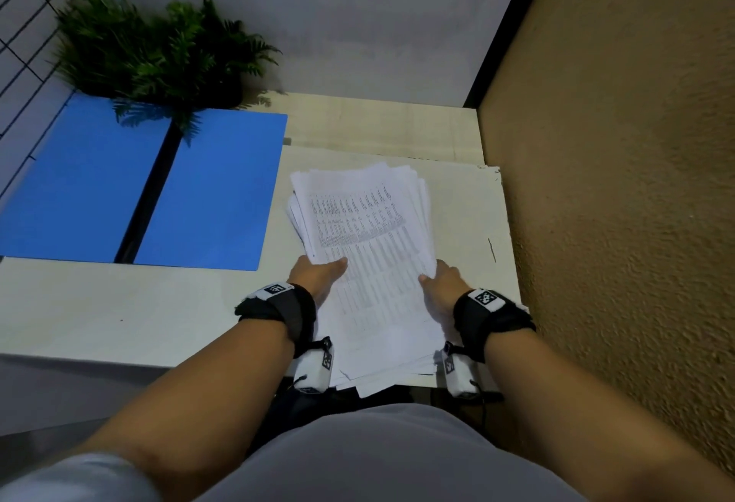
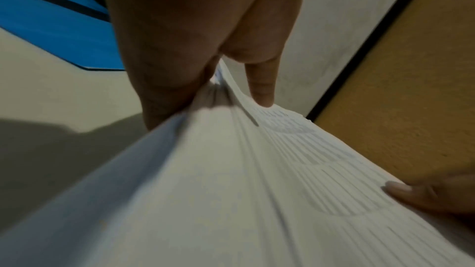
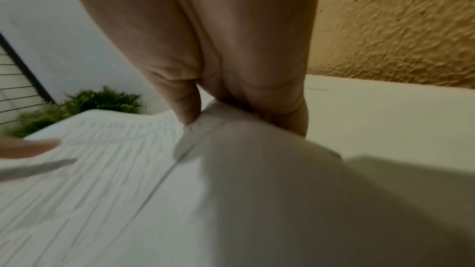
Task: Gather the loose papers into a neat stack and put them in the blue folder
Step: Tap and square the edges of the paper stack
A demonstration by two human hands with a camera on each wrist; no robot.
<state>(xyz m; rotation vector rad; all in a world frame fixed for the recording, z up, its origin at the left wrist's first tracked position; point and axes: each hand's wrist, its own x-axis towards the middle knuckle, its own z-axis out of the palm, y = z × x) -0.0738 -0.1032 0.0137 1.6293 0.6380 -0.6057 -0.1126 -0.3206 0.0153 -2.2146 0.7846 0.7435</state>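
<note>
A thick, slightly fanned stack of printed papers point(image 1: 370, 247) is held between both hands over the right part of the table, its near end past the table's front edge. My left hand point(image 1: 318, 273) grips the stack's left edge, thumb on top and fingers underneath. My right hand point(image 1: 443, 281) grips the right edge the same way. The left wrist view shows the thumb point(image 2: 259, 88) pressing on the papers point(image 2: 231, 190). The right wrist view shows the right thumb point(image 3: 186, 107) on the top sheet point(image 3: 115, 170). The blue folder point(image 1: 214, 187) lies open and flat at the left, black spine in its middle.
A green fern plant point(image 1: 159, 52) stands at the back left, fronds overhanging the folder. A textured tan wall point(image 1: 616, 183) borders the white table point(image 1: 119, 310) on the right, close to the papers. A wire grid panel point(image 1: 24, 16) rises at far left.
</note>
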